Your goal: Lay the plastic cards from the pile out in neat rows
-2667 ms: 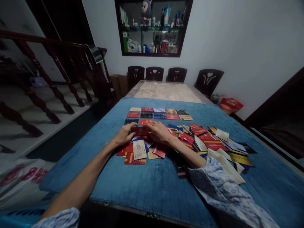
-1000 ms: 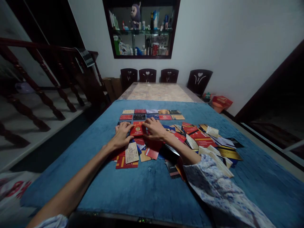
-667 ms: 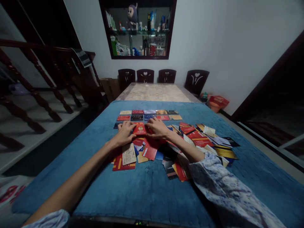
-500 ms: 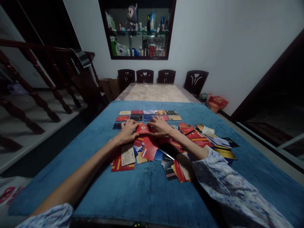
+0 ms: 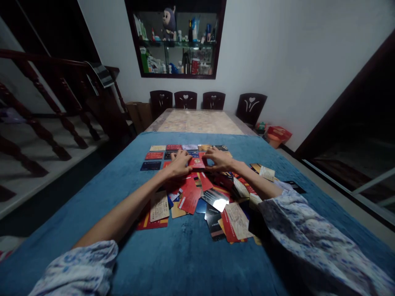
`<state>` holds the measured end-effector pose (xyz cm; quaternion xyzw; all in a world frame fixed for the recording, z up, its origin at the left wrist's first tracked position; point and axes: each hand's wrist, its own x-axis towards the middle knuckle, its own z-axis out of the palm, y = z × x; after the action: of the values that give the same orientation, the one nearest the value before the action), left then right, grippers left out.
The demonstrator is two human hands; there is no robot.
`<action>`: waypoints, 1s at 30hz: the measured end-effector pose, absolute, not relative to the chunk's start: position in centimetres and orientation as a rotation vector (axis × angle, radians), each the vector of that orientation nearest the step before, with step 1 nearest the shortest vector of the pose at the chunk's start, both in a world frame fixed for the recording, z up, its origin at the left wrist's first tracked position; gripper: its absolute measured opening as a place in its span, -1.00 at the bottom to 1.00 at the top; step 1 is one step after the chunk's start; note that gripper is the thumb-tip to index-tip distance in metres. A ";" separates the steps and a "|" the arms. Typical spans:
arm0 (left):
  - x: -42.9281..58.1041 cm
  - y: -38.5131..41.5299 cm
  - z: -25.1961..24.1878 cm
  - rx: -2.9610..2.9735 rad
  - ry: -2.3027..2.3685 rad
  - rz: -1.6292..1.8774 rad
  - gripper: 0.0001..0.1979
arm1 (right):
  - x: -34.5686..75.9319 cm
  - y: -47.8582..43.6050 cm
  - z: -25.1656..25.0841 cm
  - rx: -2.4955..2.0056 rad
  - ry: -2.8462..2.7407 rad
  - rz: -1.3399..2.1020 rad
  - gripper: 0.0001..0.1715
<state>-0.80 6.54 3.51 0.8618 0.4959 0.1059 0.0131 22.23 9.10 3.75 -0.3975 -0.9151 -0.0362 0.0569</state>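
Note:
A red card [image 5: 197, 162] with a pale emblem lies between my two hands, just in front of rows of laid-out cards. My left hand [image 5: 180, 163] pinches its left edge, fingers bent. On the opposite edge, the curled fingers of my right hand [image 5: 218, 159] grip it. Left of my left hand, a dark blue card [image 5: 150, 165] and a partly covered orange-red card [image 5: 166, 164] form the start of the nearest row. Behind my hands, a red card [image 5: 154, 156] begins the middle row and a cream card [image 5: 157, 148] the back row.
Loose overlapping cards, such as a red one [image 5: 190, 199], a shiny black one [image 5: 216, 198] and a cream one [image 5: 159, 205], spread below and right of my hands on the blue cloth [image 5: 185, 255]. Beyond it are a bare stone tabletop [image 5: 200, 120] and several chairs [image 5: 185, 100].
Both hands have shifted right along the nearest row, with the red card between them. The orange-red card left of my left hand now shows. The view has also moved slightly.

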 end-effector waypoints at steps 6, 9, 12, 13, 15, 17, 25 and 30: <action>1.5 8.5 3.7 2.670 1.558 0.221 -0.61 | 24.2 10.9 3.9 -1.253 -2.806 -0.086 -0.58; 2.4 9.5 3.6 2.679 1.546 0.200 -0.60 | 24.9 11.6 4.2 -1.256 -2.813 -0.098 -0.64; 3.1 10.5 3.7 2.685 1.533 0.179 -0.61 | 25.3 12.1 4.3 -1.256 -2.833 -0.112 -0.66; 3.3 10.7 3.8 2.686 1.534 0.170 -0.62 | 25.4 12.3 4.4 -1.273 -2.837 -0.114 -0.66; 3.7 11.2 3.9 2.685 1.545 0.161 -0.64 | 25.5 12.8 4.4 -1.333 -2.837 -0.111 -0.63; 4.1 11.7 3.9 2.677 1.564 0.158 -0.66 | 25.6 13.3 4.3 -1.392 -2.837 -0.108 -0.59; 5.3 13.8 3.3 2.669 1.579 0.130 -0.58 | 25.7 15.1 4.2 -1.558 -2.852 -0.084 -0.59; 5.9 14.7 2.9 2.664 1.592 0.096 -0.55 | 25.6 15.7 4.1 -1.614 -2.857 -0.064 -0.58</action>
<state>5.89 14.72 2.89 0.8579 0.5125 0.0310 0.0182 25.57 15.72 4.12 -0.4906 -0.8683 -0.0193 -0.0703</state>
